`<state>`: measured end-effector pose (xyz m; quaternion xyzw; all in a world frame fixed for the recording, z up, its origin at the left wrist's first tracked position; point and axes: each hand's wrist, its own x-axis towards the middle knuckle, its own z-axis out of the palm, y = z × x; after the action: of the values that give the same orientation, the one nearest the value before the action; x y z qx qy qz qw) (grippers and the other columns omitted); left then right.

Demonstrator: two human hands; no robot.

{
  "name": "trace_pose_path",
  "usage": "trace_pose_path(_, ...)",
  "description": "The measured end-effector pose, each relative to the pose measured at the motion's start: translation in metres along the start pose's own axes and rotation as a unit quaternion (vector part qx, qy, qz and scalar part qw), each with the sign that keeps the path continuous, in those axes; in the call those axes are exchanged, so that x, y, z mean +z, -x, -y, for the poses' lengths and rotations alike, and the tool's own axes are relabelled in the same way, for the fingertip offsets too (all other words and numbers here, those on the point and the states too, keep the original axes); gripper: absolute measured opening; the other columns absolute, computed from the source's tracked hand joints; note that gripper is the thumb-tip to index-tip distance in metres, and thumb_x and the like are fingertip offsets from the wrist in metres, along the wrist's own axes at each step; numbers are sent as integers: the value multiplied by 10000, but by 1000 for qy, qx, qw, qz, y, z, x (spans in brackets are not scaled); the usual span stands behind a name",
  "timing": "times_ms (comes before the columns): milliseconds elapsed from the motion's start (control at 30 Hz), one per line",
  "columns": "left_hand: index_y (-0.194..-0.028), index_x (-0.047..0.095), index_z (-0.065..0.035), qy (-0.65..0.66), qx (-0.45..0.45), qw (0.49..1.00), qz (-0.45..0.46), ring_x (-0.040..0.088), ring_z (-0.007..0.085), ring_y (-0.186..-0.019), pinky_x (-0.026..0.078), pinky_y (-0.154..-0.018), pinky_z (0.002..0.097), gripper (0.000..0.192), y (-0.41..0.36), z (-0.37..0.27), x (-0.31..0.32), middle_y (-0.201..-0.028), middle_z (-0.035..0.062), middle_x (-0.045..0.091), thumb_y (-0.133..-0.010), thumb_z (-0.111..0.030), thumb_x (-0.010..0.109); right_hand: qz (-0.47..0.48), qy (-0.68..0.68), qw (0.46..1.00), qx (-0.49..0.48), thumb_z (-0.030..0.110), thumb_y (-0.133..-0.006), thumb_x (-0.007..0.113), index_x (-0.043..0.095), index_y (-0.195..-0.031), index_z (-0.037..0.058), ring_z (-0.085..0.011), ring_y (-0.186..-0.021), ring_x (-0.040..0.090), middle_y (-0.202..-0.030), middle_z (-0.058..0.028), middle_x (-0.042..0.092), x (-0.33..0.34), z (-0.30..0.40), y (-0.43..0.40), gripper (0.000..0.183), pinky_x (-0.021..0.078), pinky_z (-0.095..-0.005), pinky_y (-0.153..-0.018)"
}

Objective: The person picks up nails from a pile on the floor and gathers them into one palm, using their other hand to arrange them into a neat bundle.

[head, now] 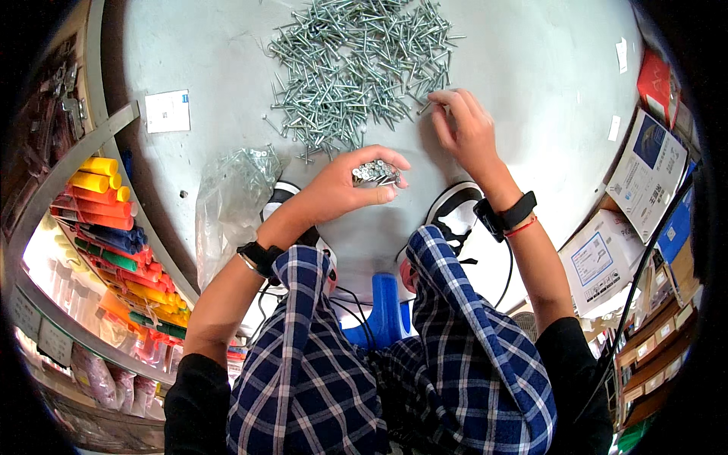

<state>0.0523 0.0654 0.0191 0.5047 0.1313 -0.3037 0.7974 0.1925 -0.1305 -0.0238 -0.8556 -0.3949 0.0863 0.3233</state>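
Observation:
A bundle of countersunk metal screws (375, 172) rests in the curl of my left hand (347, 179), the flat heads facing up. Ahead of it, a large loose pile of silvery screws (352, 74) spreads over the grey floor (529, 85). My right hand (469, 128) is at the pile's right edge, thumb and index finger apart. Its index fingertip is at a single screw (424, 107), apparently touching it. Left of my left hand, a clear plastic bag (227, 199) lies on the floor with some screws in its mouth end.
Shelving (108, 122) with coloured rolls (102, 207) runs along the left. Printed cartons (597, 261) line the right side. A white printed card (168, 112) lies left of the pile. A blue plastic stool (385, 307) shows between my knees, with black cables (358, 318) nearby.

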Motion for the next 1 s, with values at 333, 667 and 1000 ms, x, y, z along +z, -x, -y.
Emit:
trace_pose_path(333, -1009, 596, -50, -14, -25, 997, -70, 567, 91, -908, 461, -852, 249, 199, -12, 10, -15, -965, 13, 595, -833, -97, 675, 51, 111, 992, -19, 136, -741, 687, 624, -946, 131, -209, -736, 585, -822, -30, 570, -6, -10, -2, 215, 481, -329, -614)
trace_pose_path(667, -1054, 552, -36, 114, -50, 989, -80, 563, 127, -960, 433, -915, 312, 196, -27, -4, -15, -1003, 35, 576, -887, -137, 570, 132, 96, 986, -39, 114, -775, 668, 594, -951, 109, -194, -794, 574, -875, -18, 566, -10, -1, -1, 191, 482, -316, -666)
trace_pose_path(1000, -1176, 474, -7, 393, 45, 897, -197, 509, 238, -1129, 364, -1040, 398, 356, -55, -23, -1, -1162, 124, 526, -989, -296, 386, -29, -400, 819, 411, 107, -917, 584, 567, -959, 24, -33, -623, 428, -751, 24, 541, 1, 85, -33, 94, 377, -213, -548)
